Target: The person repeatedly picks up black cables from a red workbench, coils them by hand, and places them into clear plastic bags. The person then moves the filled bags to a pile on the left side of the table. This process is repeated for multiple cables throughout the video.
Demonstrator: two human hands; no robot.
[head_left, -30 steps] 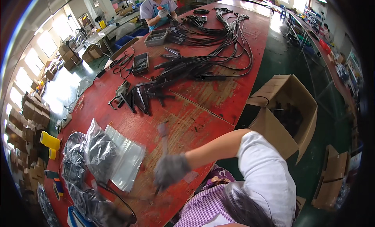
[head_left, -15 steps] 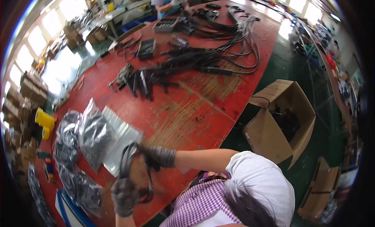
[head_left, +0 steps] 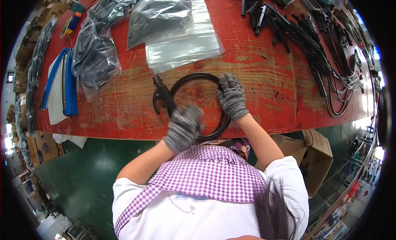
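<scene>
Both hands, in grey knitted gloves, are at a round coil of thick black cable [head_left: 194, 76] at the near edge of the long red table with worn, scraped paint [head_left: 264, 104]; whether the coil rests on the surface or is held just above it, I cannot tell. The right hand [head_left: 232, 96] has its fingers and thumb closed over the loop's right side, though how firmly is unclear. The left hand [head_left: 184, 128] is blurred at the loop's near left, by the lower end of a black plastic handle with a hooked lever [head_left: 163, 93]; its fingers look curled, but I cannot tell what they grip. The handle tilts far and left, outside the loop. The likeliest trouble is the coil springing open — stiff cable would push its turns apart if the right hand slackened. The near part of the loop reaches the table's edge, so a loose turn could slip over it. The lever might also snag the flat stack of clear plastic bags [head_left: 185, 50] just beyond — or the filled clear bag of dark contents [head_left: 97, 60] farther left — if the handle swung wide.
</scene>
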